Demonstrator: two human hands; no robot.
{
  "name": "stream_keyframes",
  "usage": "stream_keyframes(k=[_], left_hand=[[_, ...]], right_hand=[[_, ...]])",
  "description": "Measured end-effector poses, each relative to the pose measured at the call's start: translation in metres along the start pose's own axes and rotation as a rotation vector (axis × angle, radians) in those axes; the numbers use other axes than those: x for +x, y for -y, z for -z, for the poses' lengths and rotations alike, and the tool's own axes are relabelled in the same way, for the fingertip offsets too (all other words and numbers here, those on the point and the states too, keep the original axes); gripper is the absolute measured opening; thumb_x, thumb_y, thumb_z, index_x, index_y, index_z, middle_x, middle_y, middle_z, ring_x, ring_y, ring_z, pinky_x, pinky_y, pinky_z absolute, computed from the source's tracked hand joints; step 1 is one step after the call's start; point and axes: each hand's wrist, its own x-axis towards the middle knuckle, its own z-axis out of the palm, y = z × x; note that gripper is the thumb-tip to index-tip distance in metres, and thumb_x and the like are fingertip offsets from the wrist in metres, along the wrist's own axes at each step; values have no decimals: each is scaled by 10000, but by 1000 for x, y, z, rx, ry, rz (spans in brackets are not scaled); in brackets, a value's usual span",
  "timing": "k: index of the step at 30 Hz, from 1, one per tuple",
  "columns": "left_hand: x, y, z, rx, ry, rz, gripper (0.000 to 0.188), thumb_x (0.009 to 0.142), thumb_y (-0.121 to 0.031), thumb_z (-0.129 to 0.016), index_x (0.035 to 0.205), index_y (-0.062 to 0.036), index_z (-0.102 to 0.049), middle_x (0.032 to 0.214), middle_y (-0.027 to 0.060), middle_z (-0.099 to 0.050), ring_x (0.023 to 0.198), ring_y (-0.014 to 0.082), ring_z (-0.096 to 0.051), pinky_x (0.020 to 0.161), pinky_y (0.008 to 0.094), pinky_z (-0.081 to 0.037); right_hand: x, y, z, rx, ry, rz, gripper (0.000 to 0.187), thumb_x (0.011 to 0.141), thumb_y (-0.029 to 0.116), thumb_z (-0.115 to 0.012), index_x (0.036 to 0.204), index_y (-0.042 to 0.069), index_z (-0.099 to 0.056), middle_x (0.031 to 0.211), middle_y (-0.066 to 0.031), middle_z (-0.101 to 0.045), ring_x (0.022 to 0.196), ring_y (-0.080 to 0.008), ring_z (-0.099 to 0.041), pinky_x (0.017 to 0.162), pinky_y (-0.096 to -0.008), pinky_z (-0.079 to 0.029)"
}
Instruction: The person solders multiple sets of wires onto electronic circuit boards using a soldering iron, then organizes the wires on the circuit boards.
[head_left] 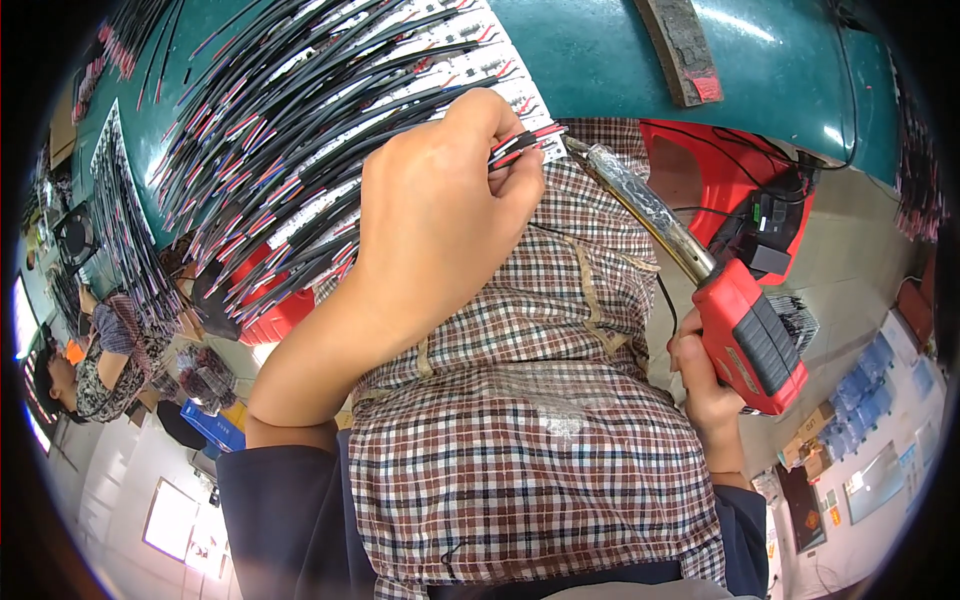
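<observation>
My left hand (430, 205) pinches a black cable (514, 146) by its end, where thin red and black wire ends stick out over the near corner of a white circuit board panel (527, 80). My right hand (706, 382) is wrapped round the red and black handle of a soldering iron (748, 335). The iron's metal barrel slants up to the left. Its tip is right beside the wire ends; whether they touch, I cannot tell. Rows of black cables (270, 130) with stripped, coloured ends are attached along the panel and fan out to the left.
The panel's corner juts past the edge of the green table (590, 60). A worn dark bar (680, 50) with a red end lies at the back. Below right, a red bin (700, 170) holds a black device and cords. Another person (105, 345) sits at far left.
</observation>
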Motion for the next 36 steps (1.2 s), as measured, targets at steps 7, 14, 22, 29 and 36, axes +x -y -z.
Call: stream_keyframes(k=[7, 14, 22, 29, 36], left_hand=[[2, -2, 2, -27, 40, 55, 148, 817, -79, -775, 850, -28, -640, 768, 27, -708, 535, 65, -549, 478, 231, -412], [3, -1, 2, -10, 67, 48, 147, 812, -75, -776, 842, -20, -643, 777, 26, -716, 570, 69, -585, 492, 227, -426], [5, -1, 2, -3, 73, 46, 152, 814, -88, -782, 840, -17, -651, 771, 37, -716, 572, 93, -604, 499, 246, -442], [1, 3, 15, 32, 124, -56, 154, 831, -99, -722, 923, -16, -631, 699, 160, -660, 630, 334, -666, 574, 434, -517], [33, -16, 92, 230, -366, -175, 171, 1017, -109, -567, 956, -30, -706, 759, 2, -621, 632, 46, -553, 555, 213, -388]], right_hand=[[-1, 1, -1, 8, -38, -57, 169, 828, 22, -705, 988, -5, -657, 798, -79, -627, 658, -184, -594, 603, -298, -475], [0, 8, -3, 10, -98, -163, 218, 746, 37, -792, 948, 21, -710, 812, -94, -669, 675, -246, -650, 622, -339, -509], [4, 13, -9, 226, -140, -135, 146, 938, 127, -606, 919, 24, -505, 689, -38, -470, 526, -100, -413, 505, -250, -377], [13, 14, -6, 333, -152, -52, 135, 954, 113, -576, 951, 13, -485, 713, -41, -459, 473, -82, -356, 478, -256, -354], [17, 21, -11, 310, -279, -76, 98, 971, 77, -561, 1016, -2, -524, 746, -42, -511, 553, -91, -440, 541, -264, -399]])
